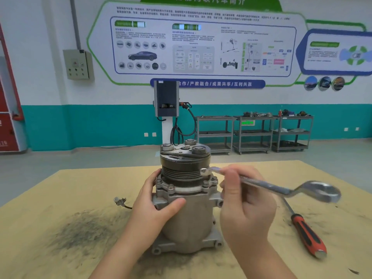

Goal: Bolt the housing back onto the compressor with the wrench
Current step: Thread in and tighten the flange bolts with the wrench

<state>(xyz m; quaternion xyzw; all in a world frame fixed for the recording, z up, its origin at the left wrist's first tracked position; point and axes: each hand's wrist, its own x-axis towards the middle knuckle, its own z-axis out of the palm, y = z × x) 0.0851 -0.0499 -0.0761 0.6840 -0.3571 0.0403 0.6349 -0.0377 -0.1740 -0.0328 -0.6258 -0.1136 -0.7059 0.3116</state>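
blue wall banner (207, 83) reading 合作/产教融合/成果共享/互利共赢, smaller poster text unreadable

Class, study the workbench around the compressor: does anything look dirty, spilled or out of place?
Yes. A dark grey smear of grime or filings stains the tan tabletop left of the upright silver compressor.

Tan bench (261, 264): compressor (187, 222), screwdriver (308, 234).

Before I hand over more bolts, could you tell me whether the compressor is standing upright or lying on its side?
Upright: the compressor stands on its base on the table, pulley end on top, steadied by the left hand.
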